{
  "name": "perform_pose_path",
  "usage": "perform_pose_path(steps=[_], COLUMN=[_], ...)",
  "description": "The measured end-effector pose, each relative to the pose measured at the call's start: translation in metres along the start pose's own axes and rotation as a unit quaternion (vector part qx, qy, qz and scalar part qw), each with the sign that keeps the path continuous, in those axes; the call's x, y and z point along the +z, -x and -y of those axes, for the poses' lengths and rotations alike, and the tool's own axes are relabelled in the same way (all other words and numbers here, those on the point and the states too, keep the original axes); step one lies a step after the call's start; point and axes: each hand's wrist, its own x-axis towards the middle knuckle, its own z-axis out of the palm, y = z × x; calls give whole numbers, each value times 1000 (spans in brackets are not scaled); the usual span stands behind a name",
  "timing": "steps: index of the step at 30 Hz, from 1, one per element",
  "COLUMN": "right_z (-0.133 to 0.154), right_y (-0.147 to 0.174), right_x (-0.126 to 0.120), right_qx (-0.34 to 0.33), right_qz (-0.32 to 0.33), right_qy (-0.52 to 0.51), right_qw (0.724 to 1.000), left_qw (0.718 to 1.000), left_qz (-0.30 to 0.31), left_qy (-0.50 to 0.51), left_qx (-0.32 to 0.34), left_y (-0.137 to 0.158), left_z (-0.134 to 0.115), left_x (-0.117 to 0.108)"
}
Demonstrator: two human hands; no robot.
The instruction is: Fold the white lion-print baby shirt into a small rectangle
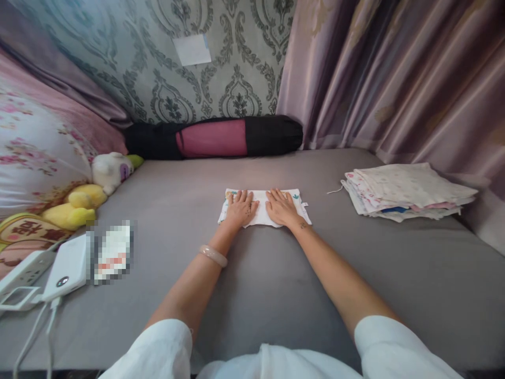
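A small folded white cloth (262,202) with coloured prints lies flat in the middle of the grey bed sheet (272,279). My left hand (240,207) rests palm down on its left part, fingers stretched out and slightly spread. On its right part lies my right hand (281,206), also flat with fingers apart. A bare strip of the cloth shows between both hands, and a small tag sticks out at its right edge. The underside of the cloth is hidden.
To the right sits a stack of folded cloths (410,189). A black and maroon long bag (213,138) lies along the wall. On the left are plush toys (108,171), a white power bank (69,266) with cables, a power strip (27,271) and a blurred packet (114,252).
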Motion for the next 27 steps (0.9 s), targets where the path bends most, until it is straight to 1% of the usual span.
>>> perform_pose_path(steps=[3,7,11,14,16,21,25,27], right_z=[1,2,-3,-9,-12,-12,-15,-19], right_y=[0,0,4,9,10,9,10,13], right_x=[2,0,-5,-5,-3,1,-1,-2], right_qx=[1,-1,12,37,41,46,46,56], right_qz=[2,0,-5,-19,-18,-20,-6,-13], right_qy=[2,1,-5,-4,-4,-2,-6,-2], right_qw=[1000,1000,1000,999,999,999,999,998], left_qw=[1000,1000,1000,1000,999,998,999,999], left_qz=[4,19,11,-3,-4,6,17,16], left_qy=[4,9,2,-2,0,0,-8,-9], left_qx=[-1,-4,12,-23,-46,-57,-38,-33], left_y=[-1,-1,2,5,7,6,6,7], left_z=[-1,-2,6,14,17,18,22,26], left_x=[0,-4,-10,-10,-8,-6,-10,-10])
